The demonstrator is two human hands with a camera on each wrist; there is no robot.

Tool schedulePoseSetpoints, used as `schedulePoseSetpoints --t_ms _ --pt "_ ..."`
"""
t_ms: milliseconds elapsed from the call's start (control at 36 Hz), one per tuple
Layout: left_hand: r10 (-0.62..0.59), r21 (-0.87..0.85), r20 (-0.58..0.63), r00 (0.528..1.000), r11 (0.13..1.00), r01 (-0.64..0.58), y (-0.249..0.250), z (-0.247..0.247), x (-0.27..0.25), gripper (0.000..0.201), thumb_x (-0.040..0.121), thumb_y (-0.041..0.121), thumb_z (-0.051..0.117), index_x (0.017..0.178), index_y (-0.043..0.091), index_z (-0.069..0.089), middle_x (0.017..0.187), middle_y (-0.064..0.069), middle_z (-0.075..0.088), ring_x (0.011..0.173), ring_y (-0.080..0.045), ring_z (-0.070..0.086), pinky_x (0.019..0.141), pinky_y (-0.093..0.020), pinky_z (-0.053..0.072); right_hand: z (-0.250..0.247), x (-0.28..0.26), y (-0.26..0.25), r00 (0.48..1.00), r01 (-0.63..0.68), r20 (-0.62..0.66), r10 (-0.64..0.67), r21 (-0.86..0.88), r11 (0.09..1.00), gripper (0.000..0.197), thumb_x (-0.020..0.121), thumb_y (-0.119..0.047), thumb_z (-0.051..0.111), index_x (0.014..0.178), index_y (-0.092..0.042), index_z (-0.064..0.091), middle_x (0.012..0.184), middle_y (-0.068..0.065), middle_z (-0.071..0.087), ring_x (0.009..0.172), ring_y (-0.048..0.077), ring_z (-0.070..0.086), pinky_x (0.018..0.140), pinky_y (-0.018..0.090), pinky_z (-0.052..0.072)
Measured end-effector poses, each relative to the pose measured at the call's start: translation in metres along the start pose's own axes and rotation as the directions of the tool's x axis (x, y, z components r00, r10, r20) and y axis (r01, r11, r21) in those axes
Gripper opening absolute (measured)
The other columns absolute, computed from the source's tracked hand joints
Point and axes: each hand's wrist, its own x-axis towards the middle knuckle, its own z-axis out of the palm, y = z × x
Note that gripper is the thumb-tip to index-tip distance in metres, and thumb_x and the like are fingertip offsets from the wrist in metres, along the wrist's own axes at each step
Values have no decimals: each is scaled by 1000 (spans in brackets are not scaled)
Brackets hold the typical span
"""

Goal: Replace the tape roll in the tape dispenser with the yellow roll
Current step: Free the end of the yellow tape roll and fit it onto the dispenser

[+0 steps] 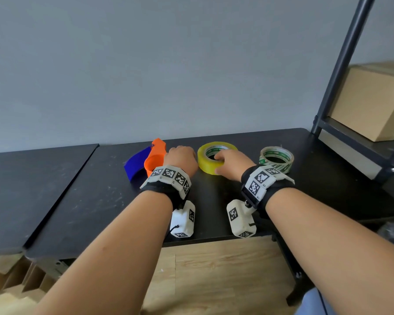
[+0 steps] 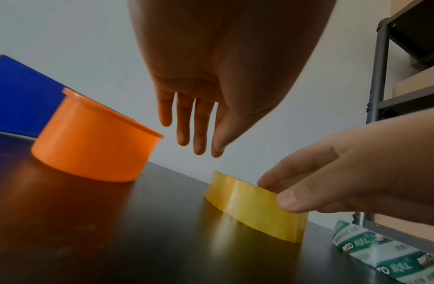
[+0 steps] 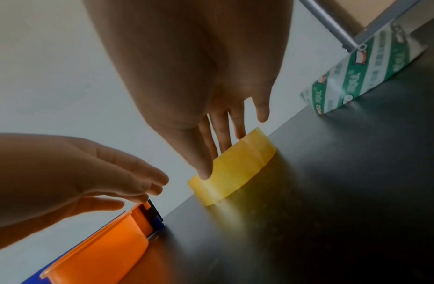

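Yellow roll [image 1: 210,161] lies flat on the black tabletop [image 1: 100,189], about midway between the tape dispenser [image 1: 154,159] on its left and a second roll printed in green and white [image 1: 276,159] on its right. The right hand [image 1: 231,163] grips the yellow roll: the thumb presses the near outer wall, while the fingers [image 3: 223,134] reach over the top edge toward the core. In the left wrist view the thumb and a fingertip [image 2: 293,199] pinch the roll's rim. The roll still sits on the table surface.

The dispenser's orange hub [image 2: 94,138] stands open-topped with no tape on it, and its blue shell [image 1: 135,163] lies behind and to the left. The left hand [image 1: 181,159] hangs just above the dispenser's right end, fingers [image 2: 184,123] straight and loosely spread, holding nothing; in the right wrist view its fingertips sit right at the orange edge near the cutter, though contact cannot be confirmed.

At the far right, a dark metal shelf frame [image 1: 341,64] stands on the table corner with a cardboard box [image 1: 371,103] on its shelf.
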Motion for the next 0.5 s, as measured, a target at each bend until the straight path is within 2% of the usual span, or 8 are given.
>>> schedulePoseSetpoints --t_ms 111,167,250,389,500 --pt "9 -30 11 1000 1000 -9 -3 2 0 40 92 11 42 127 17 60 132 -11 58 123 -30 52 101 -39 46 3 1 -1 999 6 -32 -7 -49 999 51 88 -24 54 138 -38 51 146 3 49 130 29 50 107 40 42" --pt "21 -35 11 1000 999 -21 -4 3 -1 38 92 12 43 124 16 62 129 -10 61 120 -29 54 99 -40 47 6 2 0 999 0 -43 -3 -92 996 50 89 -26 54 137 -40 51 147 8 44 136 29 41 108 42 38" --pt "34 -27 -3 999 999 -34 -4 3 -4 36 92 13 43 123 17 62 126 -9 63 117 -28 56 97 -41 49 10 2 1 998 7 -54 -14 -126 992 47 90 -26 55 135 -40 53 144 10 46 142 26 26 106 43 32" --pt "49 -67 -38 998 996 -51 -4 1 -6 36 93 14 42 122 18 62 127 -9 63 117 -27 56 98 -40 48 8 -4 -1 999 -12 -43 9 -59 998 45 89 -22 53 129 -41 58 143 7 49 141 24 28 105 43 31" --pt "33 -126 -8 999 992 -34 -5 -3 -6 35 96 15 42 127 14 59 129 -9 62 118 -26 58 98 -37 49 2 -7 0 998 -30 -52 31 20 999 45 90 -19 52 129 -40 59 141 7 50 138 28 33 107 43 32"
